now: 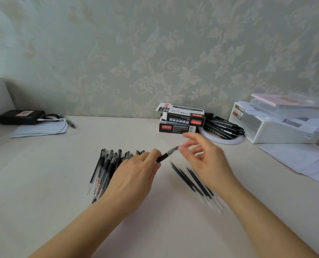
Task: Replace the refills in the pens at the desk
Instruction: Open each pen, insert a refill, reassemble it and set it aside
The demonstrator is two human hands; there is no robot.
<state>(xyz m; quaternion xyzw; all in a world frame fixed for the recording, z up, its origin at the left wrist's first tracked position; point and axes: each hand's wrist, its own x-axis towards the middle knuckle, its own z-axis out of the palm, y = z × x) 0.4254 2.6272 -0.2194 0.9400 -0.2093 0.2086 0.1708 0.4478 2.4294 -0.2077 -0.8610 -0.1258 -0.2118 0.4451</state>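
Just right of the pen pile [106, 168], left hand [134, 175] is gripping one pen [167, 154] above the surface [43, 174]. Right hand [205, 161], blurred, grip looking open, is reaching its tip; likely unscrewing. Next: pick a refill [188, 178].

L hand [136, 170] fingers curled, pinching; R hand [203, 157] fingers spread, blurred.
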